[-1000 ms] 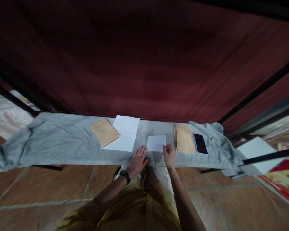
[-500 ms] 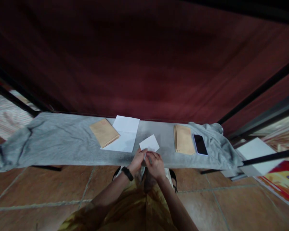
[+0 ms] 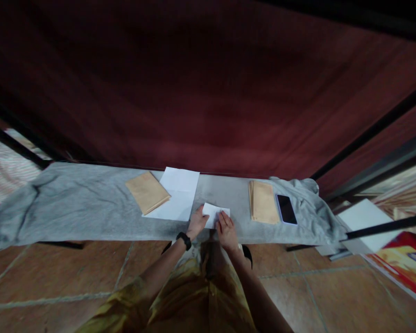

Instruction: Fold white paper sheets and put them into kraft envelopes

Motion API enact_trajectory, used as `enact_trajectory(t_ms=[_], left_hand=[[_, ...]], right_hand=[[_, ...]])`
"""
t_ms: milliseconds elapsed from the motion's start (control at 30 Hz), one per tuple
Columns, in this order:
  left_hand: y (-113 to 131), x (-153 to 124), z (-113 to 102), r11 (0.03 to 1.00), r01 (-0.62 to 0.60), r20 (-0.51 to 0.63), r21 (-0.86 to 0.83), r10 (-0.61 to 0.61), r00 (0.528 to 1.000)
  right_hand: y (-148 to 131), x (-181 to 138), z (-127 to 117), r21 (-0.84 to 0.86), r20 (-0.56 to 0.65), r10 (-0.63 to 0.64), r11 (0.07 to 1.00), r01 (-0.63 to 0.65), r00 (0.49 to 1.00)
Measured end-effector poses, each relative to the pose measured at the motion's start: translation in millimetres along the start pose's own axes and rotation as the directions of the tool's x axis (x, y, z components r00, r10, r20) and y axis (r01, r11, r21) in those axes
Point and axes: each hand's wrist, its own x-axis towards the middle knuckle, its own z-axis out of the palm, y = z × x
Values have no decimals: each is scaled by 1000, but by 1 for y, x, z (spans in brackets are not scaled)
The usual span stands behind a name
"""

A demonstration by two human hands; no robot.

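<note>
A small folded white paper (image 3: 212, 210) lies on the grey cloth at the near middle of the bench. My left hand (image 3: 197, 223), with a dark band on the wrist, grips the paper's left edge, its thumb on top. Across the right part of the paper, the fingers of my right hand (image 3: 226, 231) rest flat. To the left lies a larger white sheet (image 3: 180, 196) with a crease. A few brown envelopes (image 3: 147, 192) overlap its left side. On the right sits a stack of brown envelopes (image 3: 264, 202).
The grey cloth (image 3: 86, 203) covers a long narrow bench and bunches up at both ends. A phone (image 3: 286, 209) lies right of the envelope stack. Behind the bench hangs a dark red curtain (image 3: 208, 115), and black metal bars (image 3: 370, 132) stand at the sides.
The paper was held up tilted, with both hands close together at its near corner. Now it lies flat on the cloth, with my hands apart at its left and right sides.
</note>
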Motion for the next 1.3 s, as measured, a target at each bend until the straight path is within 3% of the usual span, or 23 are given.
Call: enact_trajectory(t_ms=[67,133,233,333,433,667,1000,1200,1300], left_hand=[[-1,-7,3,994,-19,-69,107,26,997],[-1,-16,8,946,-124,-100,300,161,982],[1,-27,20,782,-342,79,520,355,932],[0,-31,33,697,-446,245,561,375,894],[-4,-32,35,672,-454,270,586,366,891],[-13,-34,10,565,-500,325,656,386,863],[-14,-37,11,560,-471,300,682,373,878],[-13,-37,12,543,-482,323,688,366,873],[-13,-37,12,528,-488,341,696,355,871]], right_hand=[[0,-5,8,-82,11,-5,997,6,1000],[0,-8,13,-141,16,-5,990,7,1000],[0,-9,17,-179,20,-19,984,22,1000],[1,-11,20,-187,17,-30,982,33,999],[3,-13,20,-202,19,-38,979,41,999],[21,-18,12,-248,-34,-66,967,56,997],[41,-16,-2,-215,-107,47,974,-69,993],[22,4,10,-132,8,-96,987,96,995],[16,6,20,-162,52,-107,980,114,993]])
